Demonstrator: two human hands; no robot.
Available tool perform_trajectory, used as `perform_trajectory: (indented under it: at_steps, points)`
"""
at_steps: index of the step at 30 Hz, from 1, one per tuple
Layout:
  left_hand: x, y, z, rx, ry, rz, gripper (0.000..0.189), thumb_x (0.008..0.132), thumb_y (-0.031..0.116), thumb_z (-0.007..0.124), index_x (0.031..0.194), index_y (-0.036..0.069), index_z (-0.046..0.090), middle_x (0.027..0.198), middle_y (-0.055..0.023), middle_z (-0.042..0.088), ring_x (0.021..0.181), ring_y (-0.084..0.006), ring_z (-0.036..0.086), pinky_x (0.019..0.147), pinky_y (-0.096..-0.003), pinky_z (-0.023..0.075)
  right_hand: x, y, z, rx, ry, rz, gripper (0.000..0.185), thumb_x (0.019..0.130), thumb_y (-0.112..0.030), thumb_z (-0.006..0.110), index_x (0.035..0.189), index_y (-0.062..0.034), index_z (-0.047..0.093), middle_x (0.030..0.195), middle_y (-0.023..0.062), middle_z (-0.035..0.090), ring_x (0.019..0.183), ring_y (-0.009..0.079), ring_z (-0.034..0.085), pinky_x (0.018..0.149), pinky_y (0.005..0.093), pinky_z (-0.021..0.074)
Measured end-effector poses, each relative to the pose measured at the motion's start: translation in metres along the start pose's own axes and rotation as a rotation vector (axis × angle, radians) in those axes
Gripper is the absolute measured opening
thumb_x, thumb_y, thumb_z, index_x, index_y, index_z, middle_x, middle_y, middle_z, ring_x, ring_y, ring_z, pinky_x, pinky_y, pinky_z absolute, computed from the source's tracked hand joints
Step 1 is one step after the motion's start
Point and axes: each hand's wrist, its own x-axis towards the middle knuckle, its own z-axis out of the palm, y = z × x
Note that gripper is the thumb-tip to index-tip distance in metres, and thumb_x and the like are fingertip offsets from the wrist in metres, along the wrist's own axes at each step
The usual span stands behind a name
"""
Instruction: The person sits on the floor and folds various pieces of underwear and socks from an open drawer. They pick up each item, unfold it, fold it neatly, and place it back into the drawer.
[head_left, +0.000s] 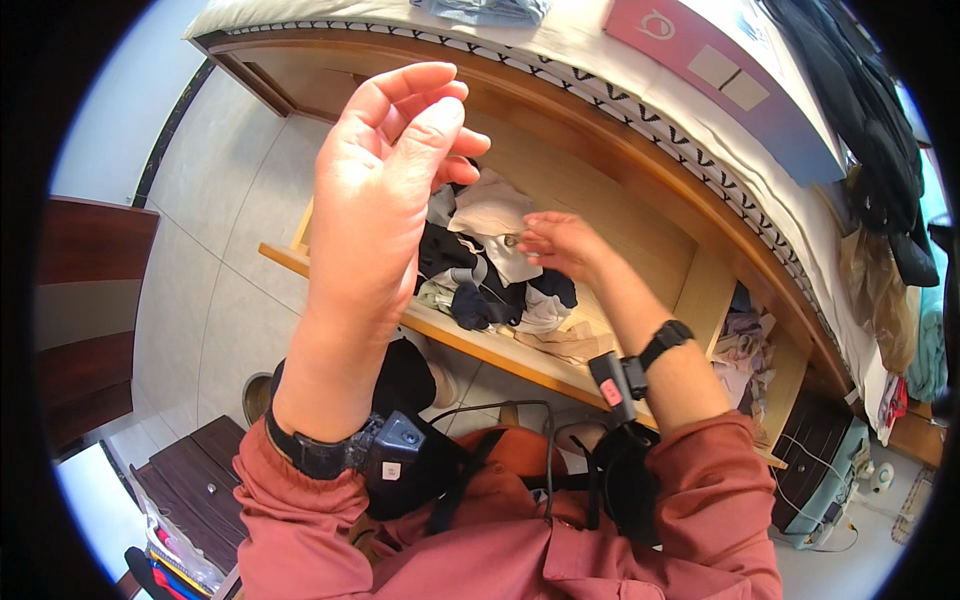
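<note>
My left hand (397, 150) is raised high toward the camera, fingers loosely curled and apart, with nothing visible in it. My right hand (564, 244) reaches over a pulled-out wooden drawer (637, 217). Its fingertips are beside a white cloth item (510, 259) on a heap of garments; whether they touch it I cannot tell. A pale pink-beige padded piece (491, 204) tops the heap. Around it lie black garments (442, 251), a dark navy bunched piece (471, 306) and a white crumpled cloth (544, 309). Beige fabric (566, 343) lies along the drawer's near side.
Above the drawer runs a bed's wooden side rail (600, 176), its mattress holding a pink-and-blue box (720, 82). More clothes fill a side compartment (742, 352). A metal bowl (257, 397) sits on the tiled floor (225, 217). Cables and a power strip (825, 529) lie at right.
</note>
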Motion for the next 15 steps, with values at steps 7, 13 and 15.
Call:
perform_trajectory:
  at_steps: [7,13,15]
  points:
    - [0.009,0.003,-0.017,0.051,0.096,-0.007,0.020,0.087,0.010,0.054,0.104,0.000,0.054,0.095,-0.0051,0.056,0.077,-0.0108,0.057,0.064,-0.0212,0.0459,0.056,0.021,0.045,0.775,0.184,0.065,0.023,0.089,-0.018,0.053,0.111,-0.0098,0.050,0.111,0.0110,0.047,0.100,0.0258,0.056,0.084,0.0403,0.0451]
    - [0.009,0.003,-0.021,0.070,0.054,0.012,0.022,0.088,0.011,0.053,0.108,0.001,0.053,0.101,-0.0064,0.057,0.078,-0.0103,0.057,0.067,-0.0218,0.0458,0.008,0.012,0.023,0.403,0.260,-0.108,0.014,0.090,-0.018,0.051,0.094,-0.0068,0.058,0.089,0.0029,0.060,0.083,0.0153,0.055,0.076,0.0337,0.0449]
    - [0.006,-0.004,-0.019,0.110,0.021,-0.026,0.021,0.088,0.011,0.054,0.107,0.002,0.054,0.100,-0.0059,0.057,0.078,-0.0102,0.057,0.068,-0.0216,0.0456,-0.028,0.009,0.011,0.364,0.159,-0.231,0.013,0.088,-0.017,0.053,0.090,-0.0052,0.058,0.088,0.0030,0.060,0.083,0.0150,0.055,0.077,0.0334,0.0445]
